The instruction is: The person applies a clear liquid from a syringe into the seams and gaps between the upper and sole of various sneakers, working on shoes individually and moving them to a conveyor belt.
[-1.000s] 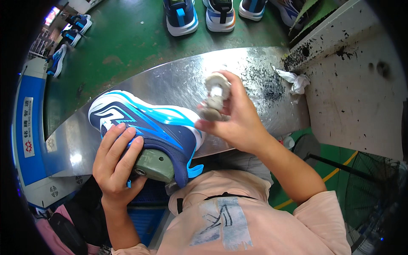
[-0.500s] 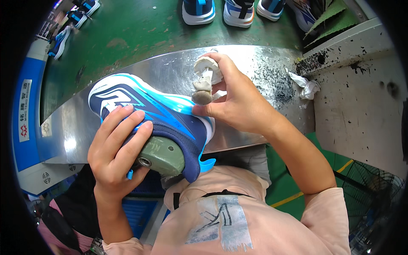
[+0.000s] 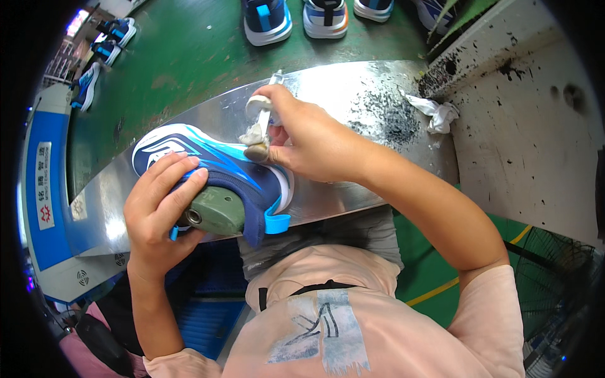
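A navy, blue and white sports shoe (image 3: 234, 165) lies on its side above the metal plate, toe to the far left. Out of its collar shows a dark green shoe last (image 3: 217, 211) with a metal-rimmed hole. My left hand (image 3: 154, 205) is closed around the collar and last, fingers lying over the upper. Closed on a whitish tool with worn, pale lumps and a rounded brown end (image 3: 255, 135), my right hand (image 3: 315, 140) is at the sole edge. The brown end overlaps the sole; whether it touches cannot be told. A blue pull loop (image 3: 277, 223) hangs at the heel.
The shiny metal plate (image 3: 340, 201) carries black crumbs (image 3: 400, 120) on its right. Crumpled white paper (image 3: 439, 116) lies beside a stained pale panel (image 3: 523, 126). More shoes (image 3: 268, 22) stand on the green table (image 3: 189, 57). A blue and white machine (image 3: 47, 183) is at left.
My right hand has moved left with the whitish tool, bringing its brown end over the sole edge. The shoe, held in my left hand, sits slightly further left in view; the whole view has shifted.
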Available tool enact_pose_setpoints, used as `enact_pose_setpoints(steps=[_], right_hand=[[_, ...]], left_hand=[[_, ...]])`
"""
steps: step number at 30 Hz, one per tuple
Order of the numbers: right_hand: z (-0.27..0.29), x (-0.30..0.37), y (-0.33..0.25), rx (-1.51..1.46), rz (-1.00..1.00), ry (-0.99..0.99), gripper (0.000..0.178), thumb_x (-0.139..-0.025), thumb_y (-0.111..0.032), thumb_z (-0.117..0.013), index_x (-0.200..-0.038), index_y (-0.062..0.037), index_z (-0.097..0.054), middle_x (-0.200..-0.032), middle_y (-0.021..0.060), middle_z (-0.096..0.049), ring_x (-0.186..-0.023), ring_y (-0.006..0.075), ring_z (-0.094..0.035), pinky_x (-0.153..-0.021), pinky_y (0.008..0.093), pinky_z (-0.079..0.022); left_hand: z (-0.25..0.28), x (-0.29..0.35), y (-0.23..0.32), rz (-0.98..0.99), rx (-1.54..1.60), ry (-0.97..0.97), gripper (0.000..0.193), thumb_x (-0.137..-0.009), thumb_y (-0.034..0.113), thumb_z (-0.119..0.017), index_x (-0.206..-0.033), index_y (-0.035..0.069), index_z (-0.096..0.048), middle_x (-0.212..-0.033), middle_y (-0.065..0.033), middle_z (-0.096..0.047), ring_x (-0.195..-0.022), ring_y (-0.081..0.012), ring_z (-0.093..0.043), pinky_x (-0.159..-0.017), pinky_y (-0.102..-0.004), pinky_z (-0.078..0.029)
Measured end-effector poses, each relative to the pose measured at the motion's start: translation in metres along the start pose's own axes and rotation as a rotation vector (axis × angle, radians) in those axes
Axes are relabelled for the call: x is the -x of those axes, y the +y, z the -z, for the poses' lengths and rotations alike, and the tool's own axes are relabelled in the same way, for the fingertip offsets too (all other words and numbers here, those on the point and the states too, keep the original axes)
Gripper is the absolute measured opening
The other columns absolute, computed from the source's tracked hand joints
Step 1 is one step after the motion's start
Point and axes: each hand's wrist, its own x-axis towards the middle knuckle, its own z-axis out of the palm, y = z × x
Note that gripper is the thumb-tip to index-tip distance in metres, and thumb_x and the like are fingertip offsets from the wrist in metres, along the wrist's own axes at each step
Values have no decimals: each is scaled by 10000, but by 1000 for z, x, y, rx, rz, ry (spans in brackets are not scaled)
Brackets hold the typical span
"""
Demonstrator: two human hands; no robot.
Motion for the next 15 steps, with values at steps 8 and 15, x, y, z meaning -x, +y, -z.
enact_pose_setpoints(steps=[8, 15], right_hand=[[-5, 51, 38, -427, -48, 441, 693, -785, 2, -750, -1344, -92, -351, -1078, 63, -533, -897, 125, -621, -780, 253, -529], [-11, 60, 42, -345, 35, 436, 654, -764, 40, -684, -1324, -99, -377, -1034, 93, -561, -841, 161, -644, -752, 291, -538]], left_hand=[[0, -17, -1, 68, 4, -99, 580, -472, 29, -746, -1050, 38, -690, -1104, -126, -663, -1055, -331, -626, -912, -407, -495], [2, -28, -7, 64, 19, -175, 573, -489, 55, -753, -1059, 44, -689, -1106, -128, -663, -1029, -325, -637, -890, -403, -500]])
